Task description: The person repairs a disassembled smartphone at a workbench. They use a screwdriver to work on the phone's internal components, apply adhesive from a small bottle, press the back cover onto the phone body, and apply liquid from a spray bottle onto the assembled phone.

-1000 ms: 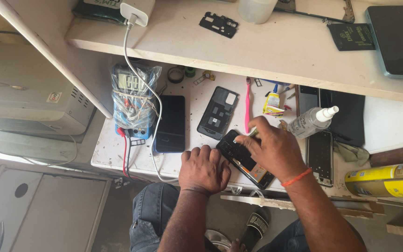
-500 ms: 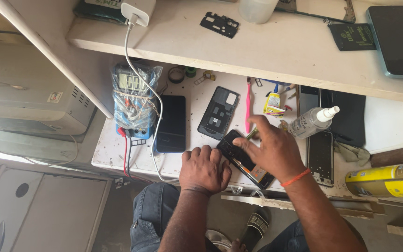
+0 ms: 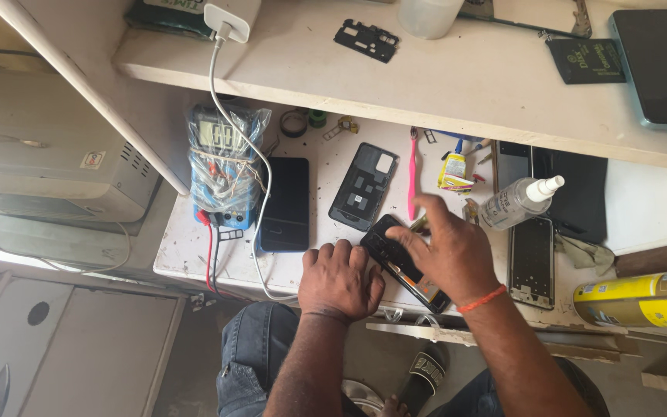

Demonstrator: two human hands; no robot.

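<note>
An opened black phone [image 3: 395, 255] lies tilted near the front edge of the white worktable [image 3: 187, 247], its insides showing. My left hand [image 3: 340, 279] rests fist-like on the table and steadies the phone's near-left edge. My right hand [image 3: 445, 251], with an orange band at the wrist, lies over the phone, its fingers pressing on the upper end. A small tool may be under the fingers; I cannot tell.
A black back cover [image 3: 363, 187] and a dark phone [image 3: 284, 204] lie to the left, next to a wrapped multimeter [image 3: 224, 166]. A pink toothbrush [image 3: 411, 174], glue tube [image 3: 453, 170], spray bottle [image 3: 519, 202], phone frame [image 3: 532, 261] and yellow can [image 3: 642, 297] lie right. A shelf [image 3: 457, 85] overhangs.
My right hand has shifted slightly, the fingers spreading out over the phone's upper end. My left hand has moved a little closer to the phone.
</note>
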